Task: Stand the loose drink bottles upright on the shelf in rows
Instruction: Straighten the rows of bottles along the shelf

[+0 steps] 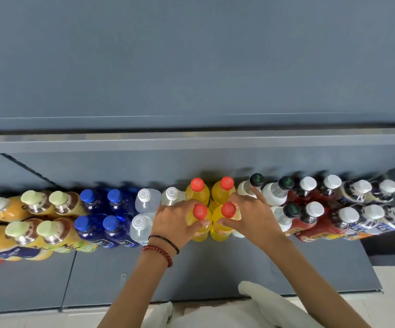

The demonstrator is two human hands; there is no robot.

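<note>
As the left hand (pixel 177 221) and right hand (pixel 253 216) each curl fingers round one of the front yellow bottles (pixel 200 211), they likely square the pair with the back row (pixel 197 185); both stand upright.

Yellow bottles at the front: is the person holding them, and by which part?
Yes. The left hand grips the front left yellow bottle and the right hand the front right yellow bottle, each round the shoulder, thumb in front.

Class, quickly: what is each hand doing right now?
Left hand: holds the left front yellow bottle.
Right hand: holds the right front yellow bottle.
</note>
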